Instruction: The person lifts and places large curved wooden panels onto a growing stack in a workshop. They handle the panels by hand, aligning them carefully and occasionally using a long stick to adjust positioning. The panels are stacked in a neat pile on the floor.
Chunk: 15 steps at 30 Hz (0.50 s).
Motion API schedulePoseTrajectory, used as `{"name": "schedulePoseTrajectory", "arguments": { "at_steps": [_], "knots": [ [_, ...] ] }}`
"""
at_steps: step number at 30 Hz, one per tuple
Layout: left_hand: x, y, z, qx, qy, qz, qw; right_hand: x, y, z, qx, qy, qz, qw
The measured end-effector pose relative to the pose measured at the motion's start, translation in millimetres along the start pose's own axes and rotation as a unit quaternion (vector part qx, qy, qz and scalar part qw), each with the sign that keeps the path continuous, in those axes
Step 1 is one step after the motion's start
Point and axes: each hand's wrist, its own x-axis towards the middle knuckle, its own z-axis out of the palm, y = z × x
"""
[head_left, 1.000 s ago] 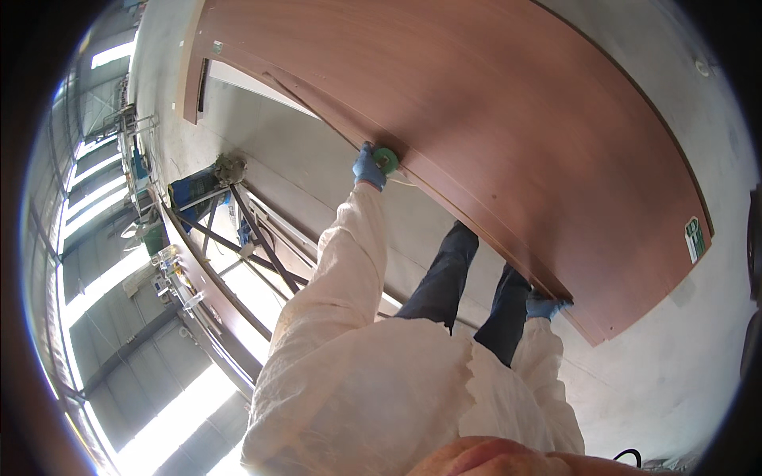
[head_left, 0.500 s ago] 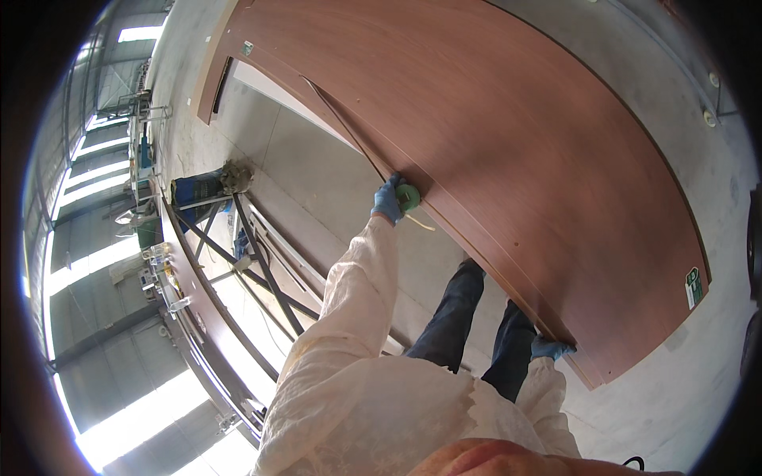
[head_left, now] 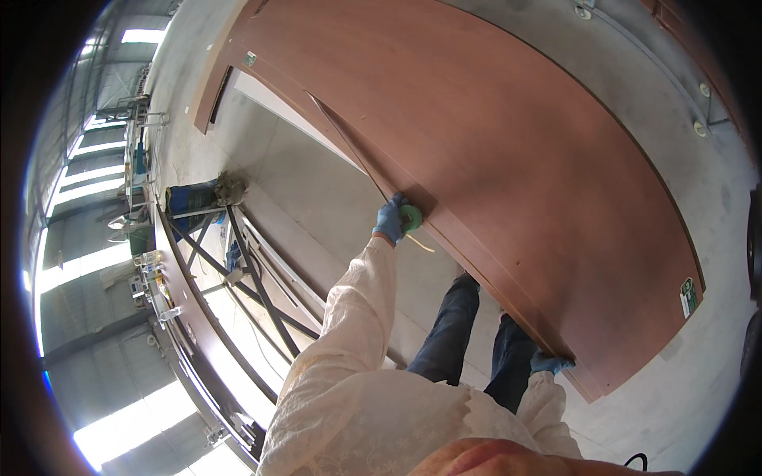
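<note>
A gloved left hand (head_left: 390, 220) closes its fingers around a green pad (head_left: 411, 217) pressed against the edge of a large reddish-brown panel (head_left: 516, 174), while the gloved right hand (head_left: 549, 363) grips the panel's lower edge.

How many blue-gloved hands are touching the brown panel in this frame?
2. The left hand presses a green pad against the brown panel edge; the right hand grips the edge near the lower corner.

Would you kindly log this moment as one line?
left hand: presses green pad on brown panel edge | right hand: grips panel's near edge | metal frame: left
</note>
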Motion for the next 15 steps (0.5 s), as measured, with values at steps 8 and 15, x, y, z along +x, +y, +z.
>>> {"name": "schedulePoseTrajectory", "arguments": {
  "at_steps": [8, 15],
  "knots": [
    [18.2, -13.6, -5.9, 0.013, -0.169, 0.027, 0.985, 46.3, -0.2, -36.9, 0.029, -0.134, 0.128, 0.982],
    [26.6, 1.2, -10.0, 0.126, -0.137, -0.027, 0.982, 38.1, -4.2, -35.5, 0.097, 0.015, 0.129, 0.987]
  ]
}}
